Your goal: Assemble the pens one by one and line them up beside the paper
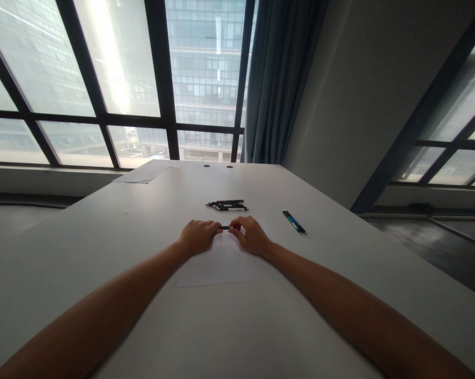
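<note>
Between my two hands a dark pen (225,228) lies sideways over a sheet of white paper (221,268). My left hand (199,235) is closed around the pen's left part and hides that end. At the pen's right end, the thumb and fingers of my right hand (250,235) pinch the tip. Just beyond the hands a small bunch of dark pens (227,205) rests on the table, lying roughly parallel. To the right of my right hand, pens with blue and green barrels (295,222) lie slantwise, side by side.
The long white table (142,295) stretches away toward the windows. Loose paper sheets (145,172) lie at its far left corner. Two dark round fittings (229,167) sit near the far edge. A blue curtain (279,89) hangs behind the table, beside a grey wall (340,110).
</note>
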`<state>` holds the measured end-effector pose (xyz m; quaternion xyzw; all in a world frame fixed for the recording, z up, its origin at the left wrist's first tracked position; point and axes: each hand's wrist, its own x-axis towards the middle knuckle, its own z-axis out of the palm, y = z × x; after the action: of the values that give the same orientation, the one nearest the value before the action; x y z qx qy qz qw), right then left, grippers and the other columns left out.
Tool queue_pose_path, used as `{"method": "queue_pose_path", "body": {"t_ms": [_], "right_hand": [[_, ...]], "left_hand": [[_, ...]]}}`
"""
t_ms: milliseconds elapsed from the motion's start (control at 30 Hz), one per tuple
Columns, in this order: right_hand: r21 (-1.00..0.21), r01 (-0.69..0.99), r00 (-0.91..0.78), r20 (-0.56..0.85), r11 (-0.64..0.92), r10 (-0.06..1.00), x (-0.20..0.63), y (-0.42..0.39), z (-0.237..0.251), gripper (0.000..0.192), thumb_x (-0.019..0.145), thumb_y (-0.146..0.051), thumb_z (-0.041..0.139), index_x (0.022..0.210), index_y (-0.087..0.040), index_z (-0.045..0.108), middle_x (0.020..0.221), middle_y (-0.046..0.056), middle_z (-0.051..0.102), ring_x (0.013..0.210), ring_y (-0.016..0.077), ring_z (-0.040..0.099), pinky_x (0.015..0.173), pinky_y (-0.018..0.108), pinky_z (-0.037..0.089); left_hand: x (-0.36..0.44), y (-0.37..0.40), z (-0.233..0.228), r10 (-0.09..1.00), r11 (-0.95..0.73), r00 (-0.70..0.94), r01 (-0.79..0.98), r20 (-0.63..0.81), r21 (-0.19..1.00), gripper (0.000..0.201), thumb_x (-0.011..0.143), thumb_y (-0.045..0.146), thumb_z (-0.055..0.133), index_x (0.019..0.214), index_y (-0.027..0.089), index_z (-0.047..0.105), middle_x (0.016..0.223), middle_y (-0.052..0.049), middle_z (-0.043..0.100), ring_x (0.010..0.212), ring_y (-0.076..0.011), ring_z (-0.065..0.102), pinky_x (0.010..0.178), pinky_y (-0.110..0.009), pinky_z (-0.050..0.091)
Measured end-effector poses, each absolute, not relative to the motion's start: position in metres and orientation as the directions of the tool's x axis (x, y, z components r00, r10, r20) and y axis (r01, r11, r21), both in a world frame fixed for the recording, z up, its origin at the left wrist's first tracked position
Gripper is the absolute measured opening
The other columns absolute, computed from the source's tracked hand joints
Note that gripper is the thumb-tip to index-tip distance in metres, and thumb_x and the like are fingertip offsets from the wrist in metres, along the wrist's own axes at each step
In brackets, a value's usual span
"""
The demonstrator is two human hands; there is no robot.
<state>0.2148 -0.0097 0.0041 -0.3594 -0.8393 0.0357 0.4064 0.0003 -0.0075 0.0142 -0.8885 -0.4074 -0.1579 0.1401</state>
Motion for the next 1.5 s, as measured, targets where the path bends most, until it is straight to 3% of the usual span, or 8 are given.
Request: {"method": "queue_pose_path", "body": {"t_ms": [367, 567, 800, 1033, 1367, 1500], "right_hand": [[-0.331, 0.582, -0.356, 0.717, 0.743, 0.599, 0.218, -0.005, 0.001, 0.012, 0.079, -0.011, 0.064, 0.087, -0.019, 0.063, 0.086, 0.002, 0.066, 0.068, 0.0143, 0.058, 0.076, 0.032, 0.044], [-0.355, 0.569, -0.330, 0.728, 0.742, 0.601, 0.219, -0.002, 0.001, 0.025, 0.082, -0.007, 0.055, 0.099, -0.020, 0.068, 0.097, 0.006, 0.066, 0.077, 0.0163, 0.060, 0.077, 0.032, 0.049], [-0.397, 0.565, -0.290, 0.726, 0.723, 0.624, 0.219, 0.000, -0.001, 0.032, 0.079, -0.005, 0.050, 0.104, -0.019, 0.065, 0.091, 0.005, 0.068, 0.075, 0.0158, 0.060, 0.077, 0.031, 0.050], [-0.398, 0.569, -0.263, 0.741, 0.720, 0.618, 0.220, 0.002, -0.003, 0.027, 0.072, -0.001, 0.048, 0.084, -0.018, 0.066, 0.085, 0.005, 0.069, 0.081, 0.0185, 0.062, 0.078, 0.032, 0.051], [-0.392, 0.497, -0.269, 0.779, 0.774, 0.567, 0.220, 0.003, -0.002, 0.019, 0.076, -0.004, 0.054, 0.077, -0.019, 0.066, 0.090, 0.005, 0.066, 0.085, 0.0178, 0.063, 0.081, 0.033, 0.052], [-0.423, 0.511, -0.265, 0.751, 0.748, 0.605, 0.218, 0.001, -0.001, 0.017, 0.076, -0.006, 0.055, 0.082, -0.018, 0.066, 0.087, 0.005, 0.065, 0.079, 0.0164, 0.062, 0.075, 0.030, 0.052]], "left_hand": [[0.000, -0.005, 0.011, 0.700, -0.614, 0.596, 0.784, 0.394, -0.096, 0.033, 0.099, 0.039, 0.036, 0.105, 0.022, 0.064, 0.093, -0.006, 0.073, 0.077, -0.0212, 0.068, 0.061, -0.029, 0.046], [0.000, -0.005, 0.011, 0.705, -0.609, 0.592, 0.787, 0.391, -0.094, 0.034, 0.099, 0.038, 0.035, 0.104, 0.021, 0.064, 0.094, -0.006, 0.073, 0.078, -0.0213, 0.069, 0.062, -0.029, 0.046], [0.001, -0.005, 0.012, 0.716, -0.597, 0.585, 0.796, 0.380, -0.102, 0.035, 0.099, 0.039, 0.035, 0.104, 0.022, 0.064, 0.094, -0.005, 0.073, 0.078, -0.0215, 0.069, 0.061, -0.029, 0.045], [0.001, -0.005, 0.012, 0.715, -0.597, 0.588, 0.795, 0.378, -0.110, 0.035, 0.099, 0.040, 0.033, 0.104, 0.022, 0.063, 0.094, -0.004, 0.073, 0.078, -0.0222, 0.069, 0.061, -0.029, 0.044], [0.002, -0.007, 0.013, 0.719, -0.598, 0.589, 0.795, 0.368, -0.104, 0.035, 0.099, 0.040, 0.033, 0.105, 0.022, 0.064, 0.094, -0.005, 0.073, 0.078, -0.0215, 0.069, 0.061, -0.029, 0.045], [0.002, -0.007, 0.014, 0.718, -0.602, 0.591, 0.792, 0.367, -0.098, 0.035, 0.099, 0.039, 0.034, 0.104, 0.022, 0.064, 0.094, -0.005, 0.073, 0.077, -0.0207, 0.068, 0.063, -0.028, 0.046]]}}
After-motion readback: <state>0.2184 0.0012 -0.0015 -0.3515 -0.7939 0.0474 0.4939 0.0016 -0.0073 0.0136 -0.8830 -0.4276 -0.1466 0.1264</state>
